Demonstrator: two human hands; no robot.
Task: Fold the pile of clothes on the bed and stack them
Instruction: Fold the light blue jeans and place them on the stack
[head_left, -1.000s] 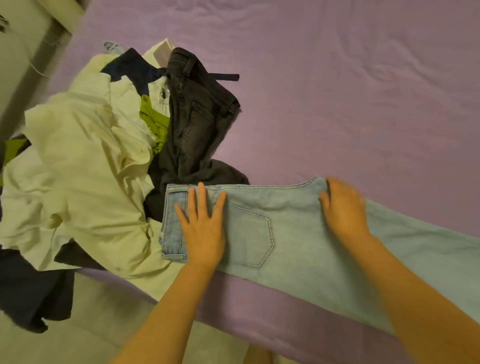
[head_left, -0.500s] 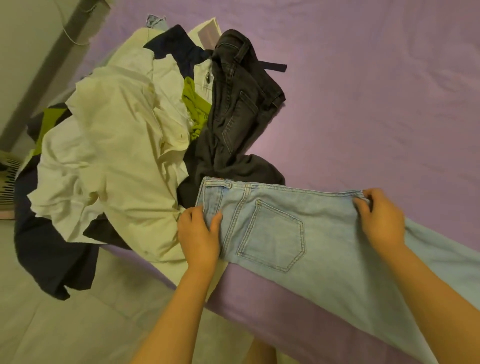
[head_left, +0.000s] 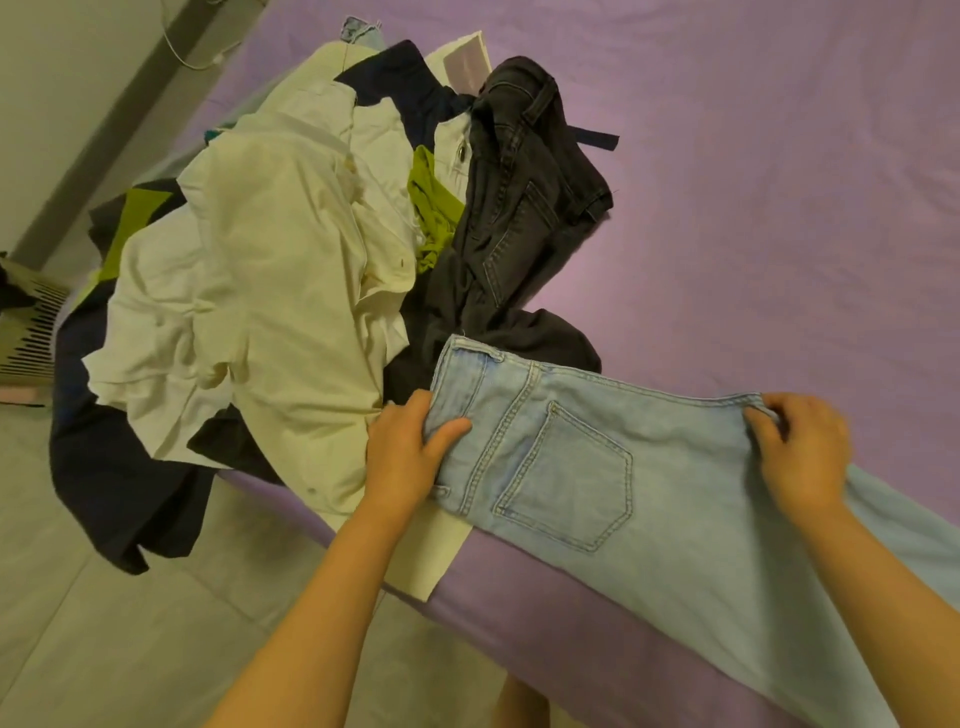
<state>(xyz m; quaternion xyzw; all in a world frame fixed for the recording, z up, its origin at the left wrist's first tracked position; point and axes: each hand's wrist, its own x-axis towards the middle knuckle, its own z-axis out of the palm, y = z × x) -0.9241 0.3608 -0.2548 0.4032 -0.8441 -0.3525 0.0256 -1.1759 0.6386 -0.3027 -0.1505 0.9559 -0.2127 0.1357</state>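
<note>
Light blue jeans (head_left: 623, 457) lie flat along the near edge of the purple bed (head_left: 753, 208), back pocket up, legs running off to the right. My left hand (head_left: 405, 457) pinches the waistband corner, thumb on top of the denim. My right hand (head_left: 805, 447) grips the far edge of the jeans, near the crotch seam. Left of the jeans is the pile: a cream shirt (head_left: 270, 291) on top, dark grey jeans (head_left: 519, 208), a green garment (head_left: 431, 213) and dark navy cloth (head_left: 119, 467) hanging over the bed edge.
A tiled floor (head_left: 104, 623) lies below the bed's near edge. A white slatted object (head_left: 31, 332) stands on the floor at far left. A white cable (head_left: 192, 57) runs along the wall at top left. A white box (head_left: 467, 62) sits behind the pile.
Both hands went from lying flat on the jeans to gripping their edges. The left hand slid to the waistband corner and the right hand closed on the far edge. The view shifted left.
</note>
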